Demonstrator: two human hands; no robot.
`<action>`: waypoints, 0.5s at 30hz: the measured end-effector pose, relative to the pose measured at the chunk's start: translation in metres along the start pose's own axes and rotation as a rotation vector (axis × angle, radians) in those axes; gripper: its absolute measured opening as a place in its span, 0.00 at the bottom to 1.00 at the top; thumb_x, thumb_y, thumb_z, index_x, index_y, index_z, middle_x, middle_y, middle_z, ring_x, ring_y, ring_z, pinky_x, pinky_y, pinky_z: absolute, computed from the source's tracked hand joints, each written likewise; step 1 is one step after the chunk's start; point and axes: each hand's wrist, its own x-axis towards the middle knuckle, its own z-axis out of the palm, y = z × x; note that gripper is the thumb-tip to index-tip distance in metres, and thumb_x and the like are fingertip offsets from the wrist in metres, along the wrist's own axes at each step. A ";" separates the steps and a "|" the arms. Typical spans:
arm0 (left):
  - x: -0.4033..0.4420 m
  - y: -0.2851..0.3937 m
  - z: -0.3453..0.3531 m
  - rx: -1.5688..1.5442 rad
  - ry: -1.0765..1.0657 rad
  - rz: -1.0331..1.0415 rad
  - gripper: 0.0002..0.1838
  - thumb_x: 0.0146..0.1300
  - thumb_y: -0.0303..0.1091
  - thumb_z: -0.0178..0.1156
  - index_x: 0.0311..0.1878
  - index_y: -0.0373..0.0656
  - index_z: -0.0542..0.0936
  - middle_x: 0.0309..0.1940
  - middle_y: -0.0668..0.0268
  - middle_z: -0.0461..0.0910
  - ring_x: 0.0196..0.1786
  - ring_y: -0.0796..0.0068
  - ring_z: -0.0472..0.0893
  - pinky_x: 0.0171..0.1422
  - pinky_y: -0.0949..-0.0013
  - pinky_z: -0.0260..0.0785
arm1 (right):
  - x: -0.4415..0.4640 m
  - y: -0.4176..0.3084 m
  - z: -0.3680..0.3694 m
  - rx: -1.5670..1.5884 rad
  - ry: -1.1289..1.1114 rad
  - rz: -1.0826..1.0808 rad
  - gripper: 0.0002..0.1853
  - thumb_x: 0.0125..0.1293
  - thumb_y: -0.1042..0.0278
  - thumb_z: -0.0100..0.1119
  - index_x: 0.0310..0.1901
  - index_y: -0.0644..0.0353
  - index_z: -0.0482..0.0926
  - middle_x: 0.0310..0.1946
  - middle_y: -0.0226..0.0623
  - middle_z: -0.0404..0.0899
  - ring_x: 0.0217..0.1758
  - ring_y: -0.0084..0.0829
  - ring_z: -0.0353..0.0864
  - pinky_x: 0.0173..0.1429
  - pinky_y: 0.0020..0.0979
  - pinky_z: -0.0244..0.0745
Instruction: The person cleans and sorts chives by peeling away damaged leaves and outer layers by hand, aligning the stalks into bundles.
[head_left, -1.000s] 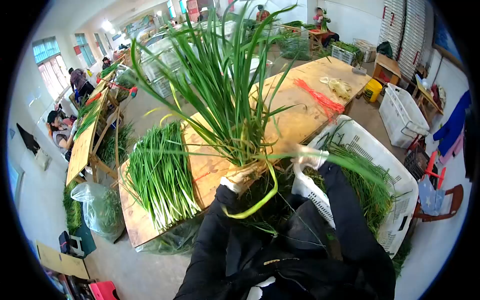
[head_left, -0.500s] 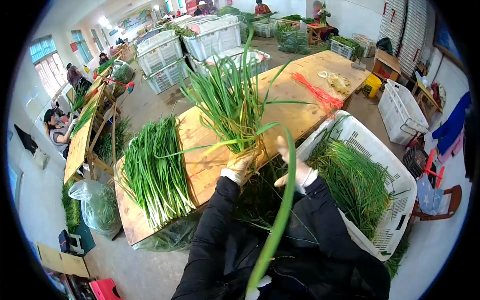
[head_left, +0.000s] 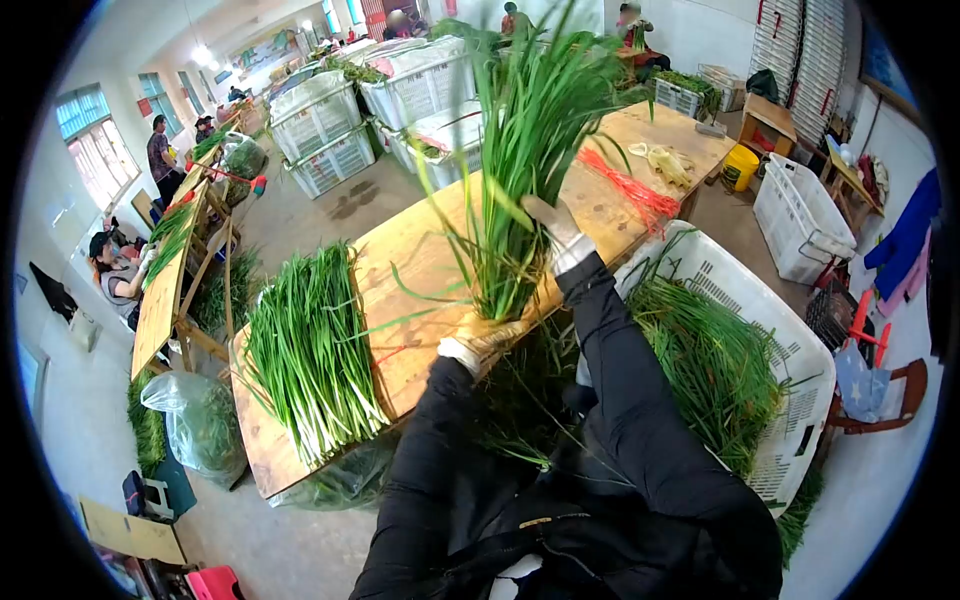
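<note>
The left hand (head_left: 483,335) grips the upright green chives (head_left: 515,200) by their base over the table (head_left: 420,235); the right hand (head_left: 556,228) touches their leaves. Yellowed leaves remain among them; a neat pile (head_left: 315,350) lies alongside.

No readable text, label, brand, number or sign that we can make out.
</note>
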 end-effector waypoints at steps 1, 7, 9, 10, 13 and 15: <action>0.008 0.017 -0.010 -0.158 -0.047 -0.108 0.31 0.46 0.40 0.66 0.53 0.42 0.67 0.48 0.66 0.73 0.52 0.73 0.70 0.57 0.57 0.63 | 0.008 -0.004 0.009 -0.009 0.107 0.000 0.27 0.49 0.70 0.64 0.51 0.63 0.66 0.44 0.41 0.73 0.40 0.31 0.76 0.43 0.31 0.75; 0.001 0.143 -0.005 -0.011 0.183 0.157 0.52 0.31 0.38 0.74 0.61 0.39 0.55 0.46 0.54 0.73 0.48 0.67 0.73 0.54 0.66 0.66 | 0.041 -0.001 0.035 -0.021 0.124 -0.057 0.31 0.43 0.79 0.66 0.51 0.66 0.65 0.43 0.41 0.74 0.47 0.31 0.73 0.50 0.31 0.71; 0.003 0.167 -0.007 -0.048 0.198 0.285 0.38 0.44 0.36 0.67 0.58 0.38 0.59 0.49 0.57 0.71 0.46 0.69 0.74 0.59 0.65 0.61 | 0.036 -0.003 0.051 -0.232 0.004 -0.008 0.40 0.36 0.76 0.72 0.55 0.60 0.63 0.45 0.35 0.73 0.48 0.30 0.71 0.52 0.29 0.67; 0.004 0.181 -0.005 -0.154 0.157 0.361 0.34 0.48 0.36 0.64 0.57 0.38 0.60 0.50 0.59 0.70 0.45 0.70 0.75 0.60 0.65 0.60 | 0.036 -0.006 0.050 -0.316 -0.080 0.002 0.42 0.34 0.73 0.74 0.55 0.60 0.62 0.46 0.36 0.72 0.50 0.30 0.69 0.53 0.29 0.65; 0.028 0.191 -0.016 0.002 0.247 0.611 0.33 0.51 0.35 0.62 0.59 0.46 0.57 0.49 0.59 0.70 0.45 0.70 0.74 0.55 0.65 0.64 | 0.043 -0.019 0.068 -0.579 -0.298 -0.036 0.46 0.31 0.65 0.76 0.55 0.60 0.62 0.51 0.39 0.67 0.56 0.30 0.63 0.58 0.32 0.60; 0.037 0.212 -0.018 0.159 0.138 0.685 0.35 0.52 0.37 0.61 0.60 0.44 0.53 0.46 0.59 0.71 0.45 0.69 0.74 0.53 0.67 0.67 | 0.060 -0.014 0.077 -0.544 -0.443 -0.049 0.34 0.37 0.62 0.72 0.50 0.58 0.69 0.40 0.34 0.75 0.47 0.29 0.71 0.53 0.31 0.66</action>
